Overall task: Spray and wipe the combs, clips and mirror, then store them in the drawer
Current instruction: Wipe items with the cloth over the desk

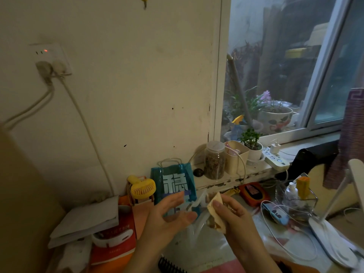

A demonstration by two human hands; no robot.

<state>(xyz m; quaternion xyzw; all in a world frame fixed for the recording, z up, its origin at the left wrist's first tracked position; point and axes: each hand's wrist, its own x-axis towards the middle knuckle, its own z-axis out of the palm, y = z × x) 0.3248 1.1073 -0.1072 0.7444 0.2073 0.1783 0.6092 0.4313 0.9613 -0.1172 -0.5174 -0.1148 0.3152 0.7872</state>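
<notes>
Since I steer from afar, I list big to small;
Desk (212, 251): lies below both grips; clutter all round them;
Left hand (169, 213): fingers spread and relaxed, holding nothing firmly that I can tell, brushing a clear, blurred item (194, 215) beside the cloth;
Right hand (234, 217): pinching a tan cloth (215, 208) at thumb and fingers;
Advice: I judge steadying the clear piece first, then wiping along it, works best;
Combs, clips, mirror: I cannot identify them.

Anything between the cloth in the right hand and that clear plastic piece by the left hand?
Nothing visible. The cloth, pinched in the right hand, is right beside the clear plastic piece at the left hand.
</notes>
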